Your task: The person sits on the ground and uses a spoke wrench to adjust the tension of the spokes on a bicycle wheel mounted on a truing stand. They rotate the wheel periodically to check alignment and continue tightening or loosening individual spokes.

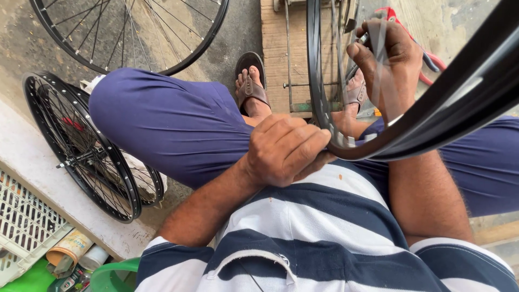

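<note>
Black metal is the main thing here: a bicycle wheel rim [319, 81] with thin spokes stands upright between the knees of a seated person in blue trousers [173, 124] and a striped shirt [324, 227]. The left hand [286, 148] has its fingers curled together and clamped on the lower edge of the rim, close to the belly. The right hand [386, 57] is higher, among the spokes; its fingers are closed around a small tool that I cannot identify. Both feet wear brown sandals [250, 81], beside a wooden board [278, 54]. Two more black wheels are at the left, one leaning on a low white ledge [81, 151], one lying on the concrete floor [130, 32]. A white plastic crate [24, 227] lies at bottom left.
</note>
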